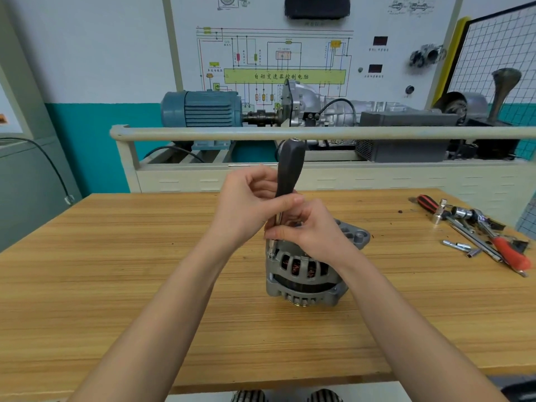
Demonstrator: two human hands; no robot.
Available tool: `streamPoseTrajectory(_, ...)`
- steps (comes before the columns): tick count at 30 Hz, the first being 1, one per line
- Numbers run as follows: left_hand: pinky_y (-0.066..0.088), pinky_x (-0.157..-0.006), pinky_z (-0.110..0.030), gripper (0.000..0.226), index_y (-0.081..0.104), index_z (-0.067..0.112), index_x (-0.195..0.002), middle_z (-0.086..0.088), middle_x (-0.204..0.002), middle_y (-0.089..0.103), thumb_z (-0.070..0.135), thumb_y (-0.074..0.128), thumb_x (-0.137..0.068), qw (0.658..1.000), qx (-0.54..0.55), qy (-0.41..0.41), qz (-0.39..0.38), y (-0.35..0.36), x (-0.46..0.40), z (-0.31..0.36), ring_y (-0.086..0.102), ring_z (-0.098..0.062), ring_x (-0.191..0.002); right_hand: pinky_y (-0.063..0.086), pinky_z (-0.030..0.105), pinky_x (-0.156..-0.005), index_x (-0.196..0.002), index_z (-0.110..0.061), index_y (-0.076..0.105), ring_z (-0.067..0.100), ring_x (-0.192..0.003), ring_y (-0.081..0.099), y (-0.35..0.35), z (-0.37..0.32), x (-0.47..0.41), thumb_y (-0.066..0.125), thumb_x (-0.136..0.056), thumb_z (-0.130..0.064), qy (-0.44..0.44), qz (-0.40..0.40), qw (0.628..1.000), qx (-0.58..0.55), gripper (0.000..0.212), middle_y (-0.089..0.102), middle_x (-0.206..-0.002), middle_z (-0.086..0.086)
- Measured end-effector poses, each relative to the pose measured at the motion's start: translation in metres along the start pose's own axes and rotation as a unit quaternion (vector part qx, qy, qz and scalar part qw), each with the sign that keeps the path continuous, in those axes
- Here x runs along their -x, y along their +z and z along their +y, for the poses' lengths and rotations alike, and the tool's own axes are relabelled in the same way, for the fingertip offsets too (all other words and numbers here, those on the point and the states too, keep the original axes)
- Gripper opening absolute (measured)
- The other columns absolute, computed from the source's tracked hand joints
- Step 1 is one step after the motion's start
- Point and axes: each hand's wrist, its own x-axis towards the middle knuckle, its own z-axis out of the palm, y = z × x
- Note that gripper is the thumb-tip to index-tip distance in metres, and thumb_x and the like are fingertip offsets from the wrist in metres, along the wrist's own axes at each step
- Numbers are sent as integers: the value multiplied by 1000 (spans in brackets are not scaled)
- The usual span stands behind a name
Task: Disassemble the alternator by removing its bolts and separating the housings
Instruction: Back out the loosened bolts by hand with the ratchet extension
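Observation:
A grey alternator point(301, 274) stands upright in the middle of the wooden table point(116, 285), its copper windings showing through the slots. A driver with a black handle point(290, 169) stands nearly upright, its socket tip on a bolt point(271, 252) at the housing's upper left edge. My left hand point(246, 207) grips the lower handle and shaft. My right hand point(313, 230) curls over the alternator's top, its fingers pinching the shaft just above the bolt. The alternator's top face is mostly hidden by my hands.
A pile of tools point(478, 230) lies at the table's right: a ratchet, sockets, extension bars and red-handled screwdrivers. Behind the table stands a training rig with a blue motor point(203, 108), a gearbox point(319, 108) and a rail point(290, 133).

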Motion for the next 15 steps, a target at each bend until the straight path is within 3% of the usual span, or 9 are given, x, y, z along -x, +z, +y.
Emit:
streamPoseTrajectory(3, 55, -83, -27, 29, 67, 14, -108, -8, -100, 74, 17, 67, -79, 988, 112, -36, -100, -11, 1, -5, 70, -22, -98, 52, 21, -76, -78, -14, 69, 10, -76, 70, 0, -1, 0, 69, -83, 0, 15, -20, 1000, -4, 15, 72, -71, -8)
streamPoseTrajectory(5, 54, -84, -29, 30, 67, 12, -109, -12, -103, 74, 15, 63, -80, 980, 163, -48, -107, -14, 2, -8, 69, -25, -100, 50, 19, -78, -83, -7, 71, 4, -80, 69, 0, -1, -1, 65, -87, -1, 21, -37, 999, 15, 9, 71, -72, -14)
streamPoseTrajectory(8, 55, -76, -24, 30, 71, 11, -98, -8, -92, 76, 15, 73, -68, 988, 140, -45, -35, -10, 2, -9, 72, -21, -89, 50, 19, -80, -89, -5, 72, 3, -83, 68, 0, -2, 0, 64, -89, -3, 20, -49, 998, 22, 8, 72, -75, -16)
streamPoseTrajectory(11, 55, -67, -19, 32, 70, 11, -85, -2, -81, 76, 16, 80, -55, 992, 111, -48, 37, -5, 0, -7, 73, -16, -80, 50, 20, -72, -85, -15, 72, 6, -73, 65, 1, -4, 0, 76, -80, -10, 19, -15, 1000, 17, 8, 72, -78, -4)
streamPoseTrajectory(15, 56, -64, -20, 31, 69, 12, -85, -2, -78, 75, 5, 85, -60, 993, 63, -29, 94, 5, 4, -6, 72, -13, -74, 52, 26, -68, -76, -8, 72, 14, -67, 64, 1, -4, -1, 80, -73, -7, 10, 22, 1000, 9, 9, 70, -72, 6)
